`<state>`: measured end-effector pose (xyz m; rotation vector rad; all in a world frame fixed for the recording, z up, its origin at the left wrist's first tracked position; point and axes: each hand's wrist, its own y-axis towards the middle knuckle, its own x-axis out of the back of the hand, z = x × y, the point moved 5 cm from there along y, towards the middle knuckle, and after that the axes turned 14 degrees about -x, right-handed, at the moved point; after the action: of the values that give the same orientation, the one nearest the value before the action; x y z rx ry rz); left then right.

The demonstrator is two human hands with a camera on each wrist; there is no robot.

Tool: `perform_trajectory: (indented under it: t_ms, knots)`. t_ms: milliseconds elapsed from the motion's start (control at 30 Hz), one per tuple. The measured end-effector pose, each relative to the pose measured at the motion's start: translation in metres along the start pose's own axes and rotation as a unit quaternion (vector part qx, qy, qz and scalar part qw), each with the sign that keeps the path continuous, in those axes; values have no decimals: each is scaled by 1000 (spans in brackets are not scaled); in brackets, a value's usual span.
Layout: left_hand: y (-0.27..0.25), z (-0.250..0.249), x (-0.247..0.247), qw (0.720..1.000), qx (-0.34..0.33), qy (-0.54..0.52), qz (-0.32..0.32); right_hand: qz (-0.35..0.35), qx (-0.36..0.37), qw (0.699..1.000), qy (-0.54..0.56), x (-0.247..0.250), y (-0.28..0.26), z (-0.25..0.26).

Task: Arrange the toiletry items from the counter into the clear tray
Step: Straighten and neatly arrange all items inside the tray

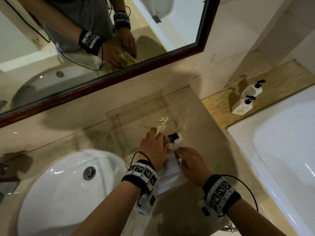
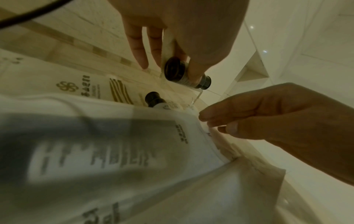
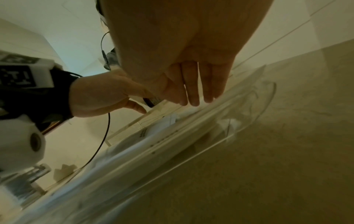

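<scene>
Both hands over the clear tray [image 1: 172,106]

Our left hand [image 1: 154,147] grasps a dark bottle [image 1: 171,138] and a cream packet [image 1: 161,125]; our right hand [image 1: 191,165], fingers relaxed, holds nothing.

The clear tray [image 1: 172,106], a transparent square with low walls, sits on the counter at the sink's two o'clock. Over its near part a small dark bottle [image 1: 171,137] with a black cap lies tilted beside a cream sachet [image 1: 162,125] pointing toward twelve. A white bottle [image 2: 168,106] and flat white packets [image 1: 170,169] lie at six.
</scene>
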<state>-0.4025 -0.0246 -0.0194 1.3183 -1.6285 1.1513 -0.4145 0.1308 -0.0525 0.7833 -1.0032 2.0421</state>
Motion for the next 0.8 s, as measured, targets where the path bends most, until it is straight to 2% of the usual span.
perform_trajectory:
  t_ms: [133, 200, 300, 400, 467, 533, 667, 800]
  knots:
    - [0, -4, -1, 1000, -16, 20, 7, -25, 1, 998, -63, -2, -6, 1]
    - [1, -6, -2, 999, -28, 26, 13, -35, 28, 998, -49, -3, -10, 4]
    - [2, -11, -8, 997, -47, 44, 31, -13, 0, 1000, 27, 0, -11, -1]
    - [2, -18, -13, 994, -78, 67, 41, -114, -34, 988, 101, 17, -6, -15]
    - [2, -21, -19, 993, -92, 62, 34, -158, -24, 982, 101, 23, -1, -19]
    - [3, -23, -25, 993, -99, 53, 25, -166, -12, 984, 60, 22, 5, -20]
    - [7, -22, -38, 995, -90, 25, 33, -130, -1, 991, -30, 21, 17, -14]
    - [8, -20, -38, 995, -93, 19, 4, -107, 37, 987, -116, 22, 26, -5]
